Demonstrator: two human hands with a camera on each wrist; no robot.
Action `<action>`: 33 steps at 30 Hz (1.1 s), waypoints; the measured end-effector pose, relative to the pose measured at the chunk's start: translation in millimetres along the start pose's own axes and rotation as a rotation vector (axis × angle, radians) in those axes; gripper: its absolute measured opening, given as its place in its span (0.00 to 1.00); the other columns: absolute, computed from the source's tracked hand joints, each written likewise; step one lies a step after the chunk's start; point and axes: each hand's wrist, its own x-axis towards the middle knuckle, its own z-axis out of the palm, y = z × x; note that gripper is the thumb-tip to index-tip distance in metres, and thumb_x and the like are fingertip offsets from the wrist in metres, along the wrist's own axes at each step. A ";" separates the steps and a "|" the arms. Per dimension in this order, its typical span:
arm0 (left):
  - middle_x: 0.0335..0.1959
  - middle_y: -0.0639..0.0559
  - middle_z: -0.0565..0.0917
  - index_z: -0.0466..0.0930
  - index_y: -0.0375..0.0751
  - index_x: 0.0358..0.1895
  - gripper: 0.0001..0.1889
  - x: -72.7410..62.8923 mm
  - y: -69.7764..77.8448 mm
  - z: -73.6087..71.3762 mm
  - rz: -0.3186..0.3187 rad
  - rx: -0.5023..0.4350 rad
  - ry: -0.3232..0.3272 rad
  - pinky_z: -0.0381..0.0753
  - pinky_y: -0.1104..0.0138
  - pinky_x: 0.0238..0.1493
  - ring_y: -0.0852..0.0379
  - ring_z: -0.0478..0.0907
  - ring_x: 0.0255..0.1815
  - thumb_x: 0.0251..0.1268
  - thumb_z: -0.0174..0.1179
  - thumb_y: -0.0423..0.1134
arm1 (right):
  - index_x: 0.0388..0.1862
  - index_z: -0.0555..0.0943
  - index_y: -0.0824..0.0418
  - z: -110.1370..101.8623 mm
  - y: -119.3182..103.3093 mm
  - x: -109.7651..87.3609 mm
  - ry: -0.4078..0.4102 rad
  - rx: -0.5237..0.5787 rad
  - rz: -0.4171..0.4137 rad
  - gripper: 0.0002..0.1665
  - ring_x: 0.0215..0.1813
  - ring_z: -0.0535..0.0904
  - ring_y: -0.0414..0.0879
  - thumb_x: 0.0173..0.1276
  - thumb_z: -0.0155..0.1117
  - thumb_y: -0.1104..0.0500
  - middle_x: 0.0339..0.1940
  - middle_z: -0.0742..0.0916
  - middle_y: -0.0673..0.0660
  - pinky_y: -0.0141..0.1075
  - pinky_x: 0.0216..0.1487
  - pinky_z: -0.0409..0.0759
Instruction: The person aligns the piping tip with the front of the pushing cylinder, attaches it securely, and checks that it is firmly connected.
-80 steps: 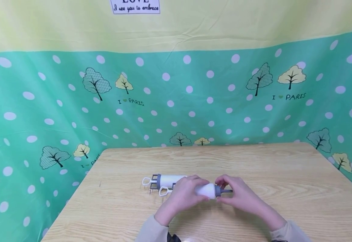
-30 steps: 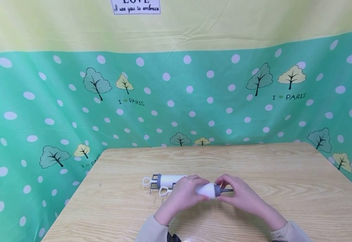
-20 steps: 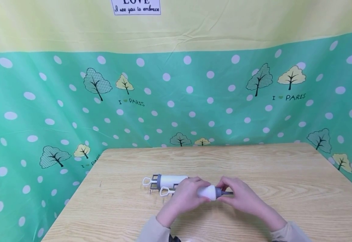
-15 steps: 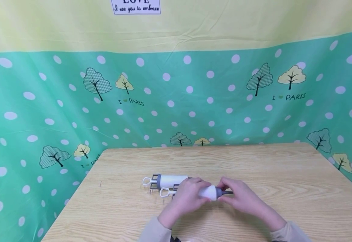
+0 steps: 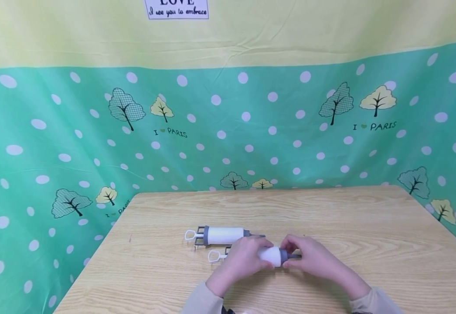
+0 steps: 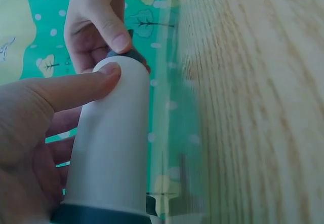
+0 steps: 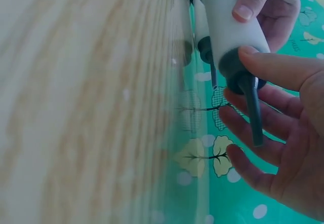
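Note:
A large plastic syringe (image 5: 273,256) with a white barrel lies level, low over the table. My left hand (image 5: 244,258) grips it from behind the middle, thumb (image 6: 101,82) laid along the barrel near its front end. Out past that hand, to the left, sticks the white loop handle (image 5: 213,256) of the plunger. My right hand (image 5: 315,258) pinches the grey end cap (image 7: 234,66), from which a thin grey nozzle (image 7: 254,115) points out between thumb and fingers. Just beyond lies a second, similar syringe (image 5: 225,235), its nozzle (image 5: 257,236) also facing right.
The wooden table (image 5: 369,222) spreads out around both hands. A green and yellow curtain (image 5: 196,109) with trees and dots hangs behind it and down the left and right sides.
Both hands have brought the held syringe slightly toward me, away from the second one. The second syringe's front cap and nozzle now show; it has stayed in place.

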 end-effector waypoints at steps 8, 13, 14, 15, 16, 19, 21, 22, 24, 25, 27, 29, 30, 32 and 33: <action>0.36 0.62 0.83 0.82 0.52 0.41 0.22 1.4 -3.0 5.2 -0.021 -0.033 -0.065 0.72 0.75 0.37 0.68 0.77 0.35 0.37 0.71 0.52 | 0.36 0.75 0.48 0.5 2.4 1.5 -0.053 -0.013 -0.017 0.15 0.37 0.78 0.37 0.51 0.69 0.50 0.33 0.82 0.41 0.32 0.37 0.75; 0.36 0.62 0.83 0.82 0.52 0.41 0.22 0.1 -3.7 8.8 -0.020 -0.034 -0.079 0.72 0.75 0.37 0.68 0.77 0.35 0.38 0.71 0.53 | 0.36 0.75 0.49 3.0 4.3 1.4 -0.069 -0.015 -0.027 0.16 0.36 0.77 0.36 0.50 0.69 0.51 0.31 0.81 0.40 0.32 0.37 0.74; 0.36 0.62 0.83 0.82 0.52 0.41 0.22 -0.3 -3.6 9.2 -0.017 -0.030 -0.077 0.72 0.75 0.37 0.68 0.77 0.35 0.37 0.71 0.53 | 0.36 0.75 0.50 3.7 4.8 1.3 -0.070 -0.015 -0.029 0.16 0.35 0.76 0.35 0.50 0.70 0.51 0.31 0.81 0.40 0.31 0.37 0.74; 0.36 0.62 0.83 0.82 0.51 0.41 0.22 -0.7 -3.6 9.5 -0.013 -0.021 -0.076 0.72 0.75 0.37 0.68 0.77 0.35 0.38 0.71 0.53 | 0.36 0.75 0.50 4.3 5.3 1.3 -0.071 -0.018 -0.029 0.16 0.35 0.76 0.35 0.50 0.70 0.51 0.31 0.81 0.40 0.31 0.36 0.74; 0.36 0.62 0.84 0.82 0.51 0.41 0.22 -1.2 -3.6 9.9 -0.008 -0.013 -0.074 0.72 0.75 0.37 0.68 0.77 0.36 0.37 0.71 0.53 | 0.36 0.75 0.50 4.9 5.7 1.2 -0.071 -0.021 -0.031 0.16 0.35 0.76 0.34 0.49 0.70 0.51 0.30 0.81 0.40 0.31 0.36 0.74; 0.37 0.61 0.84 0.82 0.51 0.41 0.22 -1.5 -3.8 10.2 -0.002 0.012 -0.072 0.73 0.75 0.37 0.67 0.77 0.37 0.38 0.70 0.54 | 0.36 0.75 0.50 5.7 7.0 1.6 -0.075 -0.022 -0.032 0.16 0.35 0.76 0.34 0.49 0.70 0.51 0.31 0.81 0.40 0.30 0.36 0.74; 0.37 0.61 0.84 0.82 0.51 0.41 0.23 -1.1 -4.0 10.2 -0.004 0.020 -0.076 0.72 0.75 0.37 0.66 0.77 0.37 0.38 0.70 0.54 | 0.36 0.75 0.51 5.4 7.6 2.2 -0.078 -0.021 -0.033 0.16 0.35 0.76 0.34 0.49 0.70 0.52 0.31 0.81 0.40 0.30 0.36 0.74; 0.37 0.61 0.84 0.82 0.51 0.42 0.23 -0.7 -4.0 10.0 -0.006 0.021 -0.078 0.72 0.75 0.37 0.66 0.77 0.37 0.39 0.70 0.54 | 0.36 0.75 0.50 5.0 7.9 2.8 -0.080 -0.022 -0.031 0.16 0.35 0.76 0.34 0.49 0.70 0.52 0.31 0.81 0.40 0.30 0.36 0.74; 0.38 0.60 0.84 0.81 0.51 0.42 0.23 -0.2 -3.6 9.4 -0.006 0.026 -0.081 0.72 0.75 0.37 0.66 0.78 0.37 0.39 0.70 0.54 | 0.37 0.75 0.50 4.6 8.2 3.2 -0.080 -0.022 -0.027 0.17 0.35 0.76 0.34 0.49 0.70 0.51 0.31 0.81 0.40 0.30 0.37 0.74; 0.38 0.60 0.84 0.81 0.51 0.43 0.23 0.1 -3.4 9.2 -0.005 0.031 -0.084 0.73 0.75 0.37 0.66 0.78 0.37 0.39 0.69 0.55 | 0.37 0.75 0.50 4.4 8.6 3.3 -0.080 -0.023 -0.026 0.17 0.35 0.76 0.34 0.49 0.70 0.51 0.31 0.81 0.40 0.31 0.37 0.74; 0.39 0.59 0.84 0.81 0.50 0.44 0.24 1.0 -3.1 8.3 -0.003 0.033 -0.093 0.73 0.75 0.37 0.65 0.78 0.38 0.40 0.69 0.55 | 0.37 0.75 0.50 3.9 9.5 3.3 -0.082 -0.024 -0.023 0.17 0.36 0.76 0.34 0.50 0.70 0.51 0.32 0.81 0.40 0.31 0.37 0.75; 0.40 0.58 0.84 0.81 0.50 0.45 0.25 2.2 -4.0 7.6 -0.003 0.034 -0.102 0.73 0.75 0.38 0.64 0.78 0.39 0.41 0.68 0.56 | 0.38 0.76 0.51 3.1 10.5 2.6 -0.084 -0.028 -0.024 0.17 0.36 0.76 0.35 0.50 0.70 0.51 0.32 0.81 0.41 0.32 0.38 0.75; 0.40 0.58 0.84 0.81 0.50 0.45 0.25 2.7 -4.8 7.0 -0.005 0.029 -0.106 0.74 0.74 0.38 0.64 0.79 0.39 0.42 0.67 0.57 | 0.39 0.76 0.51 2.3 11.0 2.1 -0.089 -0.032 -0.019 0.18 0.36 0.76 0.35 0.50 0.70 0.51 0.32 0.81 0.41 0.33 0.38 0.75; 0.40 0.58 0.84 0.81 0.49 0.45 0.24 3.7 -7.5 4.9 -0.020 0.013 -0.111 0.75 0.74 0.39 0.63 0.79 0.40 0.45 0.66 0.57 | 0.40 0.76 0.52 -0.5 11.8 0.9 -0.098 -0.038 -0.008 0.19 0.38 0.77 0.37 0.50 0.70 0.51 0.33 0.81 0.41 0.34 0.39 0.75; 0.40 0.58 0.84 0.81 0.49 0.46 0.23 4.3 -9.5 3.5 -0.030 0.006 -0.109 0.75 0.73 0.40 0.63 0.79 0.40 0.46 0.65 0.57 | 0.40 0.76 0.53 -2.4 12.1 0.6 -0.103 -0.043 -0.003 0.20 0.38 0.77 0.38 0.50 0.70 0.50 0.33 0.81 0.42 0.35 0.40 0.76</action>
